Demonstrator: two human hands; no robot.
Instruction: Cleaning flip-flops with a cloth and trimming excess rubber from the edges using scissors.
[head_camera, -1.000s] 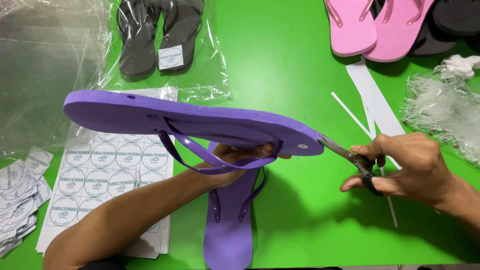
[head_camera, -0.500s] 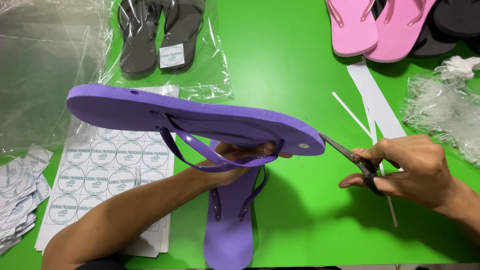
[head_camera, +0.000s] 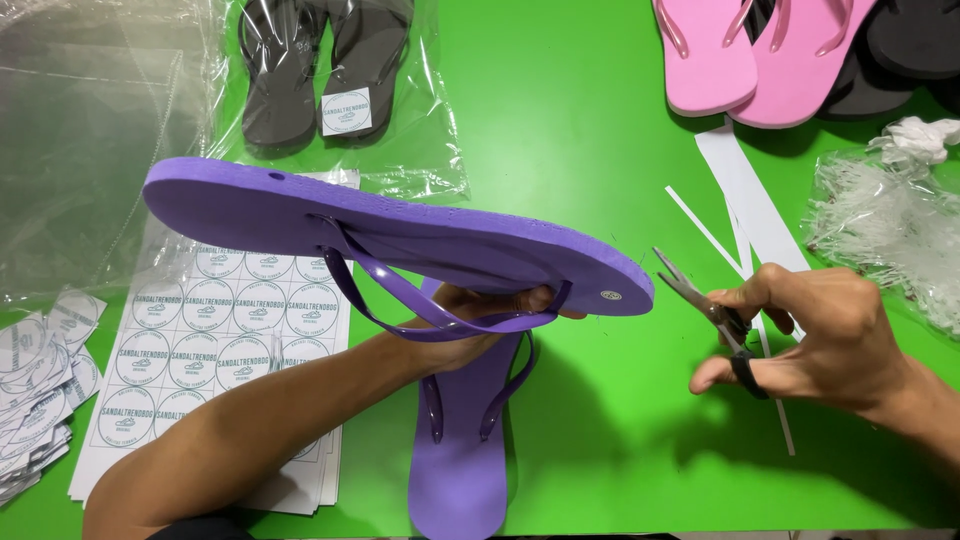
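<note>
Green table (head_camera: 590, 140) under the whole scene, bearing all items. Clear plastic bags (head_camera: 90, 130) at far left; one further bag encloses a pair of grey flip-flops (head_camera: 320, 60) with a round label. Purple flip-flop (head_camera: 400, 235) raised above the table, sole turned toward the camera and tilted, toe end pointing right; its straps hang below. Second purple flip-flop (head_camera: 462, 450) lying flat on the table beneath it. Sheet of round stickers (head_camera: 210, 330) at lower left, with cut-out stickers (head_camera: 35, 380) piled beside it. Pink flip-flops (head_camera: 740, 60) over dark ones at top right. Left hand (head_camera: 480, 325) closed around the raised flip-flop from below, fingers gripping near the strap. Right hand (head_camera: 815, 335) grasping scissors (head_camera: 700, 300), blades parted, tips just beside the toe end but apart from it. White paper strips (head_camera: 740, 190) behind the scissors.
</note>
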